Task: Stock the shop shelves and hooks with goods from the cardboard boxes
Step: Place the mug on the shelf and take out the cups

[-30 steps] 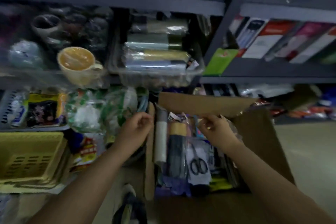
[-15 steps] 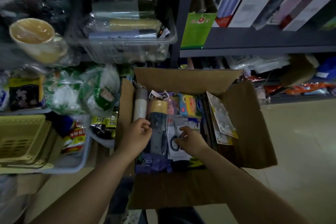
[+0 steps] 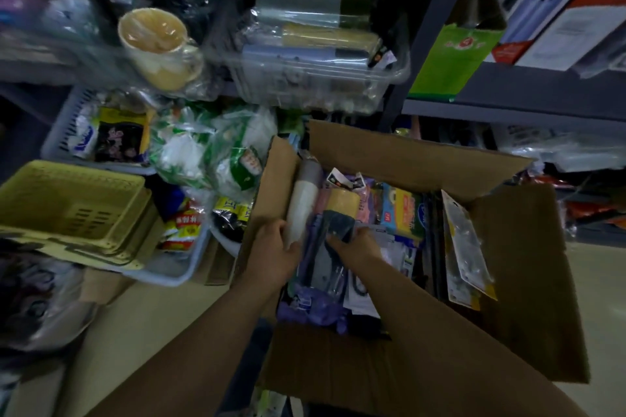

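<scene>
Progress: early, open brown cardboard box (image 3: 399, 159) at frame centre staying full | left hand (image 3: 276, 256) curling around pale wrapped roll (image 3: 302, 210) | right hand (image 3: 357, 245) pinching dark wrapped pack (image 3: 335, 223).

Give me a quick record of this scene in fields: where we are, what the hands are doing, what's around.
place: shop aisle with dark shelving
open container: cardboard box on the floor, flaps open, packed with goods
left hand: on a white roll at the box's left side
right hand: gripping a dark packaged item in the box
also in box: carded scissors
shelf stock: yellow mug, clear bin of rolls
lower left: yellow basket
</scene>
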### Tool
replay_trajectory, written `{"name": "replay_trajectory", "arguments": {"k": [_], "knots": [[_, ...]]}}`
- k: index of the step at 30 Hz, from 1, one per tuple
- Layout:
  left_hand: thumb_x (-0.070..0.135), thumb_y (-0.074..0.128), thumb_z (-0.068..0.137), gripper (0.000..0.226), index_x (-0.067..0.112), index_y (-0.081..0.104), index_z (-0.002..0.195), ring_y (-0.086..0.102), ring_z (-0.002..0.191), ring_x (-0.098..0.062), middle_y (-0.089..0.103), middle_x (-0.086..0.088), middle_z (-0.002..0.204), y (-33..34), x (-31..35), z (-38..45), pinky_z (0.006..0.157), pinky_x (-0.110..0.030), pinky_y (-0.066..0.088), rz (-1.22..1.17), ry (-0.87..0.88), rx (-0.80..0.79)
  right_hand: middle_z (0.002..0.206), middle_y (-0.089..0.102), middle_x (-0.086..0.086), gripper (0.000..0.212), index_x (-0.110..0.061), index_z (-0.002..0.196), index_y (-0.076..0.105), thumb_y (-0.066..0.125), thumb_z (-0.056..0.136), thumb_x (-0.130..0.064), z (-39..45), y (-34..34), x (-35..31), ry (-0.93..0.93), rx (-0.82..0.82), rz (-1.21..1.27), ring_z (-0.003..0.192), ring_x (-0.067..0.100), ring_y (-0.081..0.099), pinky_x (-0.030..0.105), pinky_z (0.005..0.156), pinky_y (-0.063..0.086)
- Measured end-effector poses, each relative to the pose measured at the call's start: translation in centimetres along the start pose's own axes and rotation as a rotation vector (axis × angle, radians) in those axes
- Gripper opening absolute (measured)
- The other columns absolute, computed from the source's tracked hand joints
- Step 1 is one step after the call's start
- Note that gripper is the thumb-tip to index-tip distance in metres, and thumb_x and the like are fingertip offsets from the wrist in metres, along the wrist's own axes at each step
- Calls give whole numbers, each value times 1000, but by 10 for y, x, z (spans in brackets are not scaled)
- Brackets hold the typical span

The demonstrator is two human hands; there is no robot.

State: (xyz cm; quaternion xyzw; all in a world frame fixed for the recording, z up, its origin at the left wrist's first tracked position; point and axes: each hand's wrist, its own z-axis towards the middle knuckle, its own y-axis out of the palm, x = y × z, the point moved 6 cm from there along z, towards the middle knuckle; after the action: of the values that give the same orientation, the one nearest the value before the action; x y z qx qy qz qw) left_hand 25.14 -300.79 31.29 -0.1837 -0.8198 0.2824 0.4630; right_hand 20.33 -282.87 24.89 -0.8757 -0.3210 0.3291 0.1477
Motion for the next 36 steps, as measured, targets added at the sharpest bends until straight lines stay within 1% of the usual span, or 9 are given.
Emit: {"name": "replay_trajectory", "arguments": {"k": [3,5,9,14,20,23,26,29,36], "knots": [[14,55,91,50,0,41,137,55,116,-29,54,-17,131,8,-13,5,98,-37,45,-97,-92,-43,101,63,7,50,-6,117,58,74,79,-35,11,8,-8,8,11,59,85,21,59,26,71,46],[15,54,91,47,0,42,134,56,114,-31,55,-17,130,12,-19,8,97,-43,46,-139,-122,-60,92,59,5,42,-8,108,57,76,79,-32,13,11,-11,28,8,51,77,18,55,26,67,44],[20,53,87,44,-2,49,125,58,112,-34,59,-18,123,18,-25,15,94,-44,48,-155,-148,-37,94,63,9,54,0,111,60,79,75,-35,13,17,-10,84,-51,108,75,19,59,22,57,46],[22,56,91,41,-1,47,124,52,111,-34,51,-21,124,25,-27,28,86,-32,42,92,-142,-37,107,65,8,58,-11,115,56,84,68,-28,14,-5,-9,1,-24,193,96,27,64,40,85,55],[51,51,88,58,7,44,126,49,116,-25,50,-10,126,41,-16,42,93,-29,38,444,-153,-85,106,70,5,58,-18,116,63,84,64,-35,18,-34,-13,-121,-83,177,95,23,67,44,86,56],[44,43,91,46,11,51,122,48,115,-24,52,-8,125,51,-16,47,99,-31,34,544,-142,-157,102,70,3,51,-17,112,63,83,68,-32,11,-40,-22,-131,-125,172,91,20,68,37,77,58],[34,47,91,36,10,58,114,52,113,-26,59,-8,116,39,-4,46,96,-31,36,411,-129,-184,97,69,0,34,-17,107,62,78,77,-24,8,-46,-34,-142,-172,164,89,16,67,26,65,54],[33,63,80,37,4,69,103,65,95,-24,71,-12,100,11,9,34,77,-27,47,41,-130,-146,101,71,4,50,-13,112,61,83,70,-28,0,-53,-47,-167,-190,220,92,20,69,41,81,58],[10,74,73,24,11,67,96,66,72,-10,70,4,83,-53,33,11,57,-14,50,-581,-138,-200,104,73,4,37,-15,111,65,78,77,-12,-36,-75,-98,-286,-216,299,93,17,70,26,78,56]]}}
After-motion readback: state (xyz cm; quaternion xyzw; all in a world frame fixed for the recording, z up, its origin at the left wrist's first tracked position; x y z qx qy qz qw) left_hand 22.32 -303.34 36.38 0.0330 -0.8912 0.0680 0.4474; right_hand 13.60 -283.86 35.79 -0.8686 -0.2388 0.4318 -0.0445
